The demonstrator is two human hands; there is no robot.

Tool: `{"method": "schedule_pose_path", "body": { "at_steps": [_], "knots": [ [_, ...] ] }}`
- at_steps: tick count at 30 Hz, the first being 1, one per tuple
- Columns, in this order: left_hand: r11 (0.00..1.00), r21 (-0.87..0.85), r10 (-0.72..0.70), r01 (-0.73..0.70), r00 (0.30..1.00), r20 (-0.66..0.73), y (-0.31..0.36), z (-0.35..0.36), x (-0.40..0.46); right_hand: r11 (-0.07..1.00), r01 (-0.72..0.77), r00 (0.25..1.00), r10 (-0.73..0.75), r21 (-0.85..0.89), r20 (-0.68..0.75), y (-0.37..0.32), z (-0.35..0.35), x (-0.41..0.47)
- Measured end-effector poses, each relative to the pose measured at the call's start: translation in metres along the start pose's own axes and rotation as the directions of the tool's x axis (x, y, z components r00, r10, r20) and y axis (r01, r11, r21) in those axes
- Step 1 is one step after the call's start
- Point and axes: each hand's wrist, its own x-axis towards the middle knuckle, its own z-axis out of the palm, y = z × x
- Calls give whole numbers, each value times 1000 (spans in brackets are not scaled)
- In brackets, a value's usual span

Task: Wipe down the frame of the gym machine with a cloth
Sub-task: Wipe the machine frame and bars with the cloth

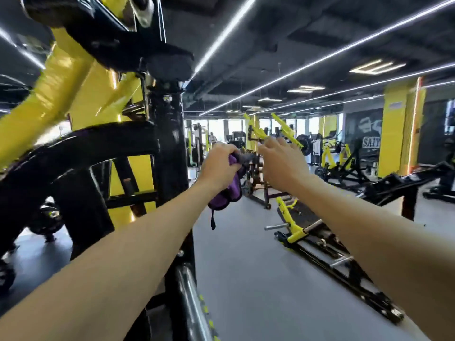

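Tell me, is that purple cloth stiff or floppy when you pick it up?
Probably floppy: the cloth sags in folds below the left hand gripping it, and a strap dangles loose. It looks light, since one hand holds it bunched without strain. It likely won't slip easily, as the fabric looks soft rather than slick, though blur hides the texture.

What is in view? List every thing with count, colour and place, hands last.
machine: one, black and yellow frame, left and close
cloth: one, purple, centre, hanging from the left hand
bar: one, chrome, bottom centre
sled: one, black and yellow, on the floor right of centre
bench: one, black, right
pillar: one, yellow, right background
lights: several white strips, on the dark ceiling
left hand: one, centre, grips the cloth
right hand: one, right of the cloth, fingers relaxed, holds nothing
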Motion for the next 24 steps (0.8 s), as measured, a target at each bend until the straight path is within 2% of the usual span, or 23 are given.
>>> {"method": "schedule_pose_path", "body": {
  "at_steps": [6,11,17,24],
  "knots": [
    [1000,-29,2,-2,1000,23,56,118,65,996,-68,996,70,-51,46,128,34,-3],
    [1000,-29,10,-9,999,39,71,185,117,995,-95,994,97,-29,53,196,72,28],
    [1000,-5,-2,2,1000,-11,43,241,175,999,-49,998,48,21,44,235,141,73],
    [995,93,-21,30,995,-97,-35,295,255,995,66,998,-63,80,-30,254,233,172]
  ]
}}
